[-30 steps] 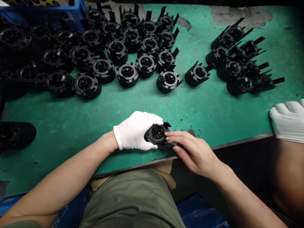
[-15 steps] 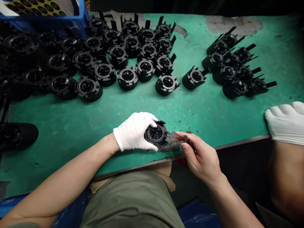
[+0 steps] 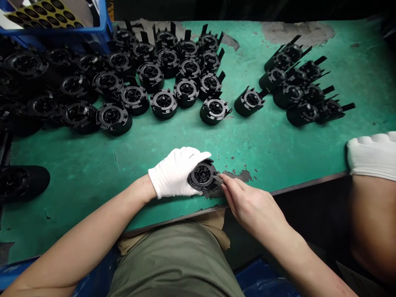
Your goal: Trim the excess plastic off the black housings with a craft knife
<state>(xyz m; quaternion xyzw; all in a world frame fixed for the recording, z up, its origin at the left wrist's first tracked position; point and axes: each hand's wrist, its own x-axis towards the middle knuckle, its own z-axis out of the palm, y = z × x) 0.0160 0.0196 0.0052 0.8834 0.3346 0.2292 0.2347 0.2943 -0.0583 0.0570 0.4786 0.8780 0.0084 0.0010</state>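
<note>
My left hand, in a white glove, is wrapped round a black round plastic housing near the table's front edge. The housing's ribbed round face, with a hub in the middle, is turned up toward me. From the right, my bare right hand pinches a small thin metal tool, its tip at the housing's right rim. Most of the tool is hidden by my fingers, so its exact kind does not show.
Several similar black housings crowd the back left, with another group at the back right. A blue bin holds a sheet of round stickers. Another person's gloved hand rests at the right edge. One dark housing lies far left.
My right hand has moved left and up to the housing, bringing the thin tool to its rim. My left thumb has straightened slightly, still round the housing.
</note>
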